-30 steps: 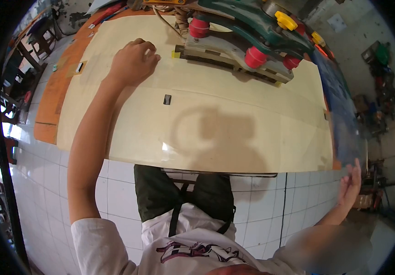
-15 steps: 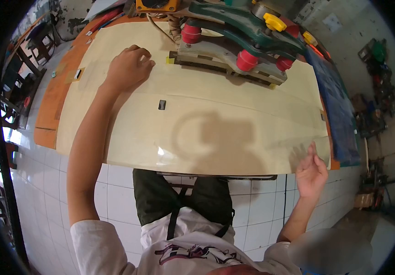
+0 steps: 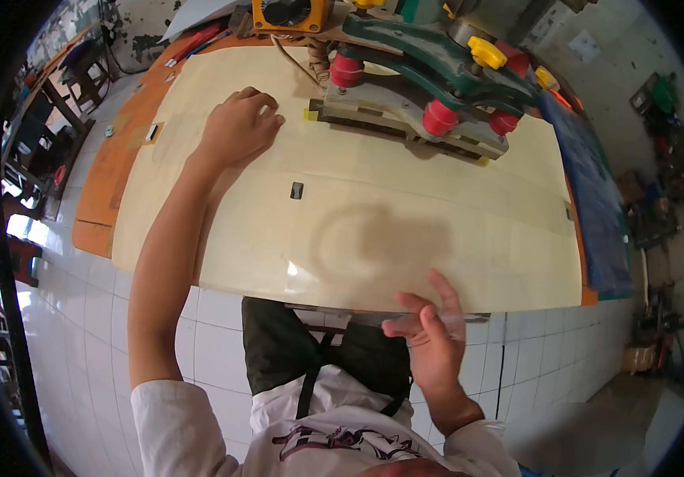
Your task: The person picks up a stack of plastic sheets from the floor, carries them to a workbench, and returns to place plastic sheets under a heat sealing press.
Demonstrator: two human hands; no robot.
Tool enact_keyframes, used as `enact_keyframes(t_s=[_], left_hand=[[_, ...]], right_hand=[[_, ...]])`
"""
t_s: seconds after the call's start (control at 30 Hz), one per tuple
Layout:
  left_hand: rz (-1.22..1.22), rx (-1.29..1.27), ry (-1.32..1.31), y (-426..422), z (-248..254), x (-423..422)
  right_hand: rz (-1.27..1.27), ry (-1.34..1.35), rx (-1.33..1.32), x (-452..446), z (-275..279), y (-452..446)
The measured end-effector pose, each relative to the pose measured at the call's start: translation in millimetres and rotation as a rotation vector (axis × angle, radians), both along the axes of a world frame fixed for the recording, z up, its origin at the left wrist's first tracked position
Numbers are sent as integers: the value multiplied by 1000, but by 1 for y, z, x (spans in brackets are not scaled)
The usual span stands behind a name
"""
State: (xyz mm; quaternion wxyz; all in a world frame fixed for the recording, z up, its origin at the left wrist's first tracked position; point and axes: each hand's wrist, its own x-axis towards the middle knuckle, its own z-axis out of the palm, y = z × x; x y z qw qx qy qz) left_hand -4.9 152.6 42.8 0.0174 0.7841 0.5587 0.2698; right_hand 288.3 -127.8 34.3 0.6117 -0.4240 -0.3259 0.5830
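My left hand (image 3: 240,126) rests on a large cream sheet (image 3: 374,171) that covers the table, left of the machine. Its fingers are loosely bent, a gap shows between thumb and forefinger, and I see nothing held. My right hand (image 3: 436,326) is raised around the sheet's front edge, palm turned up, fingers spread and holding nothing. Between and beyond the hands, a small dark rectangular piece (image 3: 297,191) lies on the sheet. At the back stands a machine with a green metal frame (image 3: 429,60), red round posts (image 3: 440,118) and yellow knobs (image 3: 486,53).
A yellow-framed unit (image 3: 282,14) with a cord stands at the back. A blue sheet (image 3: 588,183) hangs along the table's right side. Orange table top (image 3: 97,208) shows at the left, with a small white-and-black piece (image 3: 151,133) on it.
My right hand has moved left and toward my body from the sheet's right front corner, its fingers spreading. My left hand keeps its place on the sheet. The view has shifted slightly.
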Motion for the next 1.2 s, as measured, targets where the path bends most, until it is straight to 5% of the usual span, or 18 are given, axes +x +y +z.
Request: enact_keyframes(t_s=[0.47,0.67,0.83,0.93,1.2], left_hand=[[44,-78,9,-10,13,8],[20,94,-35,3,18,0],[-216,-408,-434,-22,41,15],[-294,-612,-454,-38,54,27],[-453,-801,-564,-46,56,33]], right_hand=[[117,188,-12,-14,-43,-15],[355,682,142,-14,-50,-15],[402,817,213,-26,-55,-15],[428,847,261,-30,-54,-13],[482,891,337,-39,-54,-3]])
